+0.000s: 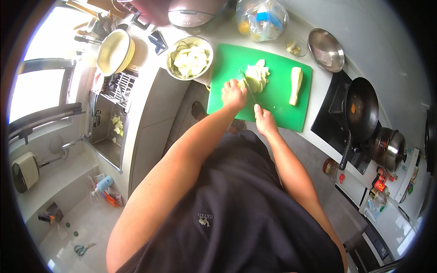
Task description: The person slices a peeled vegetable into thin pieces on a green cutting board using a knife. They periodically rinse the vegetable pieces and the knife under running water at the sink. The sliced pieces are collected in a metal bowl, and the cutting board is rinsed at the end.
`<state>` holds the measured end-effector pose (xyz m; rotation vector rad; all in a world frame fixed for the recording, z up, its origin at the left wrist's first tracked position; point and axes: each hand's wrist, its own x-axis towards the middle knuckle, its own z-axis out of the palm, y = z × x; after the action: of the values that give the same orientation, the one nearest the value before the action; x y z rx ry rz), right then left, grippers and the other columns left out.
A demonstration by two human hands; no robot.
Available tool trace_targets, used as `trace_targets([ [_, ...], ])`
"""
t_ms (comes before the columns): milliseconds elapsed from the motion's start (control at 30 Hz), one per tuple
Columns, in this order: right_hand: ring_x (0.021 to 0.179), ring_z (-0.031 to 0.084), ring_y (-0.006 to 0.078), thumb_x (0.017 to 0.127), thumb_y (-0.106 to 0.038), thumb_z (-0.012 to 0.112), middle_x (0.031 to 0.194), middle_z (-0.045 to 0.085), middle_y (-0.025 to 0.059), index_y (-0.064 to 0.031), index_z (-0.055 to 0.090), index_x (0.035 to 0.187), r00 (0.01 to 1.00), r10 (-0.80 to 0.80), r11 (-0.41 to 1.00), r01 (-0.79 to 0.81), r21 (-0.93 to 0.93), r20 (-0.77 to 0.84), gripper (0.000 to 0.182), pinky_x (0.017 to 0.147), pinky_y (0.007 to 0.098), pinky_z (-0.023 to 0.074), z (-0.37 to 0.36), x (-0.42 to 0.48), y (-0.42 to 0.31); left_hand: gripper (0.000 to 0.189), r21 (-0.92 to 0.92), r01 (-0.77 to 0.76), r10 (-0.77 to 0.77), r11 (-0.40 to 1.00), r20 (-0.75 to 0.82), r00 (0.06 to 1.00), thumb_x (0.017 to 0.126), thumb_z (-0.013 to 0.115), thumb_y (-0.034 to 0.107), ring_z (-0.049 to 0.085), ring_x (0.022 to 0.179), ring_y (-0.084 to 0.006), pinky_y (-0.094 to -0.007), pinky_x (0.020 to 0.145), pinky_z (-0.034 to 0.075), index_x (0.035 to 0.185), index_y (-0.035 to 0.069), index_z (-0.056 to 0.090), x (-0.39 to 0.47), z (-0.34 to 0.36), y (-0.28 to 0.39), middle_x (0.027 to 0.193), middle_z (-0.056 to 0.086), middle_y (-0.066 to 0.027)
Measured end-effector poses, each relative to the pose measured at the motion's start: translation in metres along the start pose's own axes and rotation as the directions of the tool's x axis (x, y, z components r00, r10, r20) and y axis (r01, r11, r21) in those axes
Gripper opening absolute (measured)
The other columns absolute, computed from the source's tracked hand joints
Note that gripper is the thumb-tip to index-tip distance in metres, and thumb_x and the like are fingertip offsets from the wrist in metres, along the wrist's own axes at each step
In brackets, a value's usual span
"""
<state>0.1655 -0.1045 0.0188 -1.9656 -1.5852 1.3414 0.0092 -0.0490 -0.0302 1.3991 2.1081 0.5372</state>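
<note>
On a green cutting board (280, 112), my right hand (265, 120) grips the handle of a kitchen knife (250, 89). The blade lies against the end of a pale green vegetable piece (241, 84), which my left hand (234, 94) holds down from the left; my fingers cover most of it. Cut slices (257, 75) of the same pale vegetable lie in an overlapping pile just right of the blade. A peeled, long pale vegetable (296, 86) rests apart near the board's right side. Left of the board, a metal bowl (168, 65) holds many pale slices (190, 59).
Behind the board stand a filled clear plastic bag (262, 20), a small glass dish (304, 51) with pale pieces and a steel bowl (324, 44). At right, a black wok (367, 109) and a lidded pot (387, 150) stand by the stove. A sink (102, 136) with peelings is at left.
</note>
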Motion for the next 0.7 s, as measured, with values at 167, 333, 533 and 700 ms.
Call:
trace_targets([
  [167, 0.092, 0.066, 0.0495, 0.106, -0.054, 0.040, 0.091, 0.069, 0.0291, 0.0023, 0.068, 0.093, 0.999, -0.024, 0.998, 0.026, -0.050, 0.042, 0.064, 0.080, 0.0543, 0.0508, 0.000, -0.004, 0.004, 0.041, -0.005, -0.044, 0.044, 0.999, -0.007, 0.999, 0.097, 0.057, 0.037, 0.055, 0.112, -0.0434, -0.0522, 0.099, 0.046, 0.126, 0.008, 0.053, -0.002, 0.002, -0.003, 0.126, 0.055, -0.0209],
  [333, 0.093, 0.066, 0.0492, 0.106, -0.053, 0.040, 0.092, 0.069, 0.0289, 0.0019, 0.068, 0.093, 0.989, -0.147, 0.989, 0.147, 0.006, -0.022, 0.063, 0.080, 0.0531, 0.0510, -0.003, -0.015, -0.006, 0.045, -0.049, 0.031, -0.029, 0.998, 0.034, 0.999, 0.095, 0.058, 0.037, 0.053, 0.116, -0.0428, -0.0517, 0.102, 0.044, 0.127, 0.007, 0.051, 0.002, 0.000, -0.004, 0.128, 0.053, -0.0217],
  [533, 0.091, 0.068, 0.0460, 0.106, -0.052, 0.042, 0.092, 0.069, 0.0283, 0.0023, 0.069, 0.100, 0.998, -0.054, 0.992, 0.057, -0.109, 0.030, 0.061, 0.080, 0.0501, 0.0517, 0.001, -0.002, 0.005, 0.053, -0.041, 0.027, -0.026, 0.999, 0.005, 1.000, 0.092, 0.062, 0.039, 0.050, 0.121, -0.0425, -0.0500, 0.106, 0.042, 0.131, 0.006, 0.048, 0.002, 0.003, -0.009, 0.130, 0.051, -0.0217],
  [700, 0.089, 0.068, 0.0462, 0.106, -0.051, 0.043, 0.090, 0.069, 0.0274, 0.0025, 0.069, 0.099, 0.999, -0.044, 0.994, 0.045, -0.103, 0.012, 0.060, 0.079, 0.0502, 0.0515, 0.002, 0.002, 0.010, 0.061, -0.168, 0.317, -0.317, 0.933, 0.025, 0.948, 0.089, 0.068, 0.041, 0.054, 0.121, -0.0417, -0.0482, 0.104, 0.045, 0.133, 0.005, 0.048, -0.011, -0.009, 0.014, 0.131, 0.052, -0.0215],
])
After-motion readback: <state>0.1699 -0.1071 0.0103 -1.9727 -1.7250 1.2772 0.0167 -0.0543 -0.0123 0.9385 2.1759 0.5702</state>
